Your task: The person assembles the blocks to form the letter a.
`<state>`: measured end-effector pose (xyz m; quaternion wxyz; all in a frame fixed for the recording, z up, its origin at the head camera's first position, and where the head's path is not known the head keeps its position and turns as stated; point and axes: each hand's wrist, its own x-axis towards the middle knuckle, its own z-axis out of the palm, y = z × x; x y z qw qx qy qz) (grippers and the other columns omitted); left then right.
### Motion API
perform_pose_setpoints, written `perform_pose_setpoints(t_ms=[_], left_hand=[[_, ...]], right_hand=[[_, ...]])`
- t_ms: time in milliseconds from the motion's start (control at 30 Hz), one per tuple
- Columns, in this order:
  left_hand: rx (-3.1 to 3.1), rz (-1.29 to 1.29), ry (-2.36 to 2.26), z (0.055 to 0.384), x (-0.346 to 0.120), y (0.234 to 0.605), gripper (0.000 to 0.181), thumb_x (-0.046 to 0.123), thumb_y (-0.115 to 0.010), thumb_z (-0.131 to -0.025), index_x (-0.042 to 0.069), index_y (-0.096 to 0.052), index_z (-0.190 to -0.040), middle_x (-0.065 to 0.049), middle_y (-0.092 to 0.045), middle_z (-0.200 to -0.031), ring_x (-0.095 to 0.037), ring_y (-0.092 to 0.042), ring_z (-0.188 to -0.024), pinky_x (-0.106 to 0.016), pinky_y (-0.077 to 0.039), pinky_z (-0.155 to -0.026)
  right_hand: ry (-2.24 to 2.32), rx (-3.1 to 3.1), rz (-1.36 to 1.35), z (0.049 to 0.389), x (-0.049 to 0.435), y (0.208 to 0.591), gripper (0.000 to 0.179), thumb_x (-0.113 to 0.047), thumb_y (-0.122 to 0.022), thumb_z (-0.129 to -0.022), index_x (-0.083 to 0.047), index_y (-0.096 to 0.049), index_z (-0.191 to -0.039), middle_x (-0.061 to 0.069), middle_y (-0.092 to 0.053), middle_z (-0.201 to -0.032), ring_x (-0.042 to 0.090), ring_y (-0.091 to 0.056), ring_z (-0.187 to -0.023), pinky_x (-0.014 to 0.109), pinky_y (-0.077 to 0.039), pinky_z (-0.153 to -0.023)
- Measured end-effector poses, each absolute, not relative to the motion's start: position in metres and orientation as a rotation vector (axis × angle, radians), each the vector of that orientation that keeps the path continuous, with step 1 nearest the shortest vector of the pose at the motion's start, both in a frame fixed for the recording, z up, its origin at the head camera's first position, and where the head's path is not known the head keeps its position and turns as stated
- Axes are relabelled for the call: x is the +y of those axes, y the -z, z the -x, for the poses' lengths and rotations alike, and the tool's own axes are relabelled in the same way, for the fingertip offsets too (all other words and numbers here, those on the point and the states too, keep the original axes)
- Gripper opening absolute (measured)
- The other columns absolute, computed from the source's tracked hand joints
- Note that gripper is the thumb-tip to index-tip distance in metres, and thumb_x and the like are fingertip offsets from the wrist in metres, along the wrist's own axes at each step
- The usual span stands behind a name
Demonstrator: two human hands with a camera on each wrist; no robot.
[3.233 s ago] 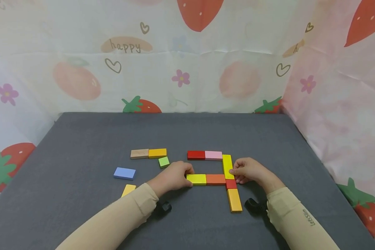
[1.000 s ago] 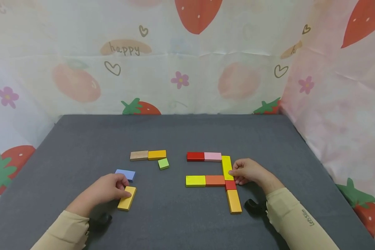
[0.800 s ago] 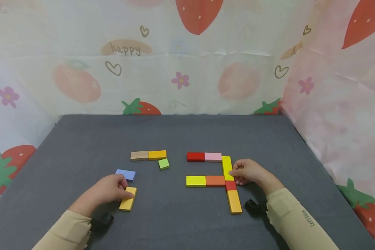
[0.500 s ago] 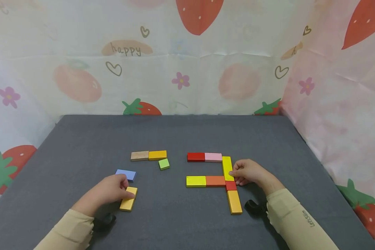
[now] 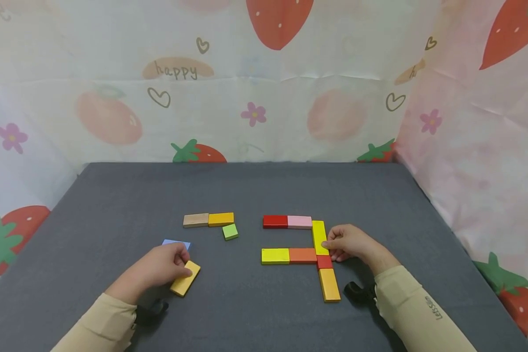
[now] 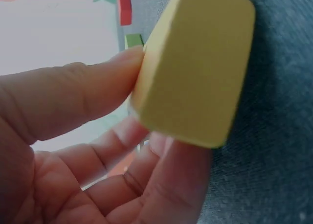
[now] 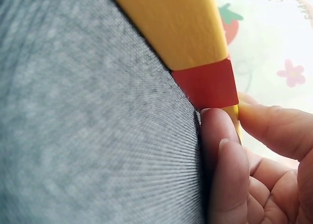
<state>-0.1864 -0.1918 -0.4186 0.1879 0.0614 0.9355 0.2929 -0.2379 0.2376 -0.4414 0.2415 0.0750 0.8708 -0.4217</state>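
Observation:
My left hand (image 5: 158, 266) pinches a pale yellow block (image 5: 186, 281) between thumb and fingers. In the left wrist view that block (image 6: 195, 67) is tilted close above the grey cloth. Just behind the hand lies a blue block (image 5: 176, 242), partly covered by it. My right hand (image 5: 356, 244) holds a bright yellow block (image 5: 319, 234), thumb on top and fingers at its right side. Below it, end to end, lie a small red block (image 5: 324, 262) and an amber block (image 5: 329, 286). A lime-yellow block (image 5: 275, 256) and an orange block (image 5: 302, 255) run left from the red one.
A red block (image 5: 275, 222) and a pink block (image 5: 299, 222) reach the bright yellow block's top end. Left of them lie a plain wooden block (image 5: 195, 220), a golden block (image 5: 221, 219) and a small green block (image 5: 230, 231). The grey table (image 5: 136, 190) meets printed curtains behind.
My left hand has left the lime-yellow block, moved left and taken hold of the pale yellow block, which has since turned clockwise and shifted slightly right. My right hand stays put.

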Motion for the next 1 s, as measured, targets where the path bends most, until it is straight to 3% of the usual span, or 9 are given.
perform_pose_setpoints(t_ms=[133,333,1000], left_hand=[[2.585,-0.249,-0.884,0.189,-0.192,0.419,0.015,0.009,-0.071,-0.083,0.004,-0.063,-0.095,-0.002,-0.057,-0.073,-0.013,-0.051,-0.062,-0.027,-0.043,-0.058],[2.547,-0.239,-0.902,0.192,-0.18,0.411,0.019,0.014,-0.07,-0.087,0.008,-0.067,-0.105,-0.003,-0.058,-0.076,-0.015,-0.053,-0.065,-0.029,-0.042,-0.059],[2.443,-0.26,-1.083,0.213,-0.118,0.419,0.018,0.014,-0.071,-0.087,0.009,-0.065,-0.104,-0.004,-0.061,-0.082,-0.014,-0.057,-0.071,-0.027,-0.052,-0.067]], right_hand=[[1.151,2.372,-0.207,0.237,0.237,0.441,0.019,-0.023,-0.071,-0.089,-0.007,-0.062,-0.088,0.005,-0.062,-0.075,0.016,-0.06,-0.062,0.024,-0.053,-0.06],[1.154,2.37,-0.206,0.238,0.237,0.438,0.017,-0.021,-0.07,-0.09,-0.007,-0.061,-0.087,0.003,-0.061,-0.073,0.015,-0.059,-0.061,0.023,-0.053,-0.059],[1.152,2.373,-0.193,0.238,0.237,0.44,0.018,-0.022,-0.07,-0.089,-0.008,-0.06,-0.087,0.003,-0.061,-0.073,0.015,-0.059,-0.061,0.023,-0.053,-0.06]])
